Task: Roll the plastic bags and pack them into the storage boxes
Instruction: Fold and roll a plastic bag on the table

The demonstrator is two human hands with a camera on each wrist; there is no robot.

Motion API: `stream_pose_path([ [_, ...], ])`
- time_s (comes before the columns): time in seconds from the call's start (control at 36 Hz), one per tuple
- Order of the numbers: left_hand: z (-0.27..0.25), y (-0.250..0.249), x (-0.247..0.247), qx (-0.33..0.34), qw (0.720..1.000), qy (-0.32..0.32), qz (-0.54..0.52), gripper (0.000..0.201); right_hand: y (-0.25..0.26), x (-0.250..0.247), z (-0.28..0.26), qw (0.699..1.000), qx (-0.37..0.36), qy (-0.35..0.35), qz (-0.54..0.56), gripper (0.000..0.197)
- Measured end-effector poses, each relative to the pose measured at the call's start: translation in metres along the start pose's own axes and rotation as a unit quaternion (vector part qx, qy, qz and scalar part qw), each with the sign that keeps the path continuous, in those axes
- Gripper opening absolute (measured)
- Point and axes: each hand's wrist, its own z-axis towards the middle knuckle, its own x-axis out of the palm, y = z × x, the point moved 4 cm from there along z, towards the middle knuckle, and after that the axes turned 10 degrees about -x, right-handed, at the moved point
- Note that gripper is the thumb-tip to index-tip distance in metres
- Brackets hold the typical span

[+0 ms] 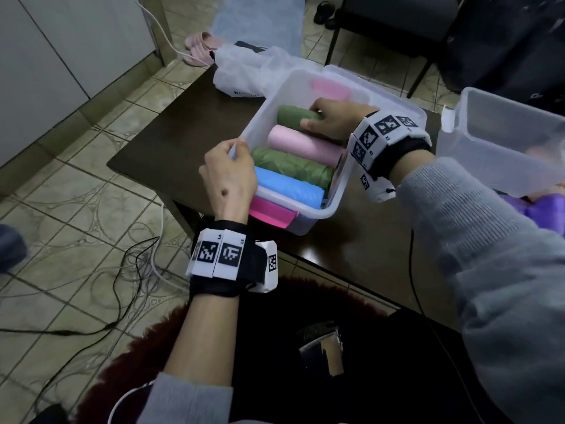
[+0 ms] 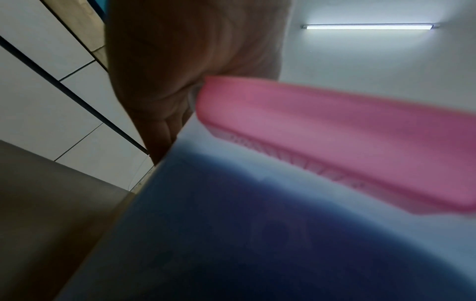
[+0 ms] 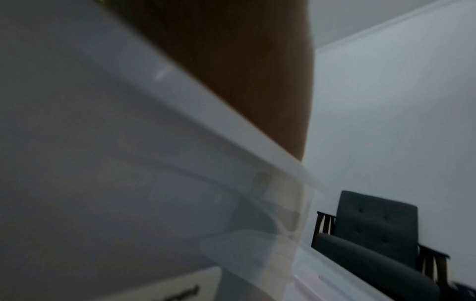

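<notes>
A clear storage box (image 1: 337, 197) with pink latches (image 1: 272, 213) stands on the dark table (image 1: 171, 142). Inside lie rolled bags side by side: a blue roll (image 1: 289, 186), a green roll (image 1: 290, 163), a pink roll (image 1: 302, 142) and a second green roll (image 1: 293, 115) at the far end. My right hand (image 1: 330, 117) reaches into the box and grips that far green roll. My left hand (image 1: 232, 169) pinches the box's left rim. In the left wrist view the pink latch (image 2: 322, 130) and the box wall (image 2: 231, 234) fill the picture. The right wrist view shows only the blurred box wall (image 3: 128, 163).
A second clear box (image 1: 501, 139) is at the right, over something purple (image 1: 532, 209). A loose white plastic bag (image 1: 244, 71) lies at the table's far end. Cables (image 1: 131, 270) trail on the tiled floor at the left; a dark chair (image 1: 391, 32) stands behind the table.
</notes>
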Motion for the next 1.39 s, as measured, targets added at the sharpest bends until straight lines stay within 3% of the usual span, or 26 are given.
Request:
stream_pose_path([
  [0.17,-0.001,0.0,-0.001,0.007,1.0,-0.007,0.002,0.032,0.008,0.006,0.004,0.998,0.042,0.012,-0.039,0.049],
  [0.42,0.0,0.0,0.0,0.007,1.0,-0.012,-0.006,0.03,0.007,0.007,0.003,0.998,0.02,0.051,0.009,0.044],
  [0.61,0.0,-0.001,0.001,0.013,1.0,-0.014,-0.004,0.03,0.013,0.012,-0.002,0.997,0.041,0.072,0.006,0.063],
  [0.78,-0.001,-0.001,0.0,0.015,1.0,-0.016,-0.007,0.03,0.017,0.018,-0.007,0.998,0.046,0.006,0.053,0.064],
  [0.97,0.0,0.0,0.002,0.011,1.0,-0.012,0.016,0.031,0.018,0.026,-0.012,0.996,0.055,0.066,0.003,0.07],
  [1.14,-0.001,-0.002,0.003,0.026,0.999,-0.015,0.033,0.029,0.018,0.025,-0.014,0.996,0.052,0.066,0.018,0.069],
  [1.19,0.0,-0.004,0.001,0.032,0.999,-0.01,0.042,0.027,0.018,0.024,-0.015,0.997,0.043,0.04,0.044,0.068],
  [1.28,-0.004,-0.011,0.0,0.07,0.994,-0.005,0.082,0.035,0.019,0.014,-0.022,0.992,-0.015,-0.07,0.104,0.063],
  [1.39,-0.034,-0.041,0.002,0.195,0.976,-0.016,0.096,0.039,0.006,-0.008,-0.043,0.953,-0.066,-0.226,0.191,0.052],
])
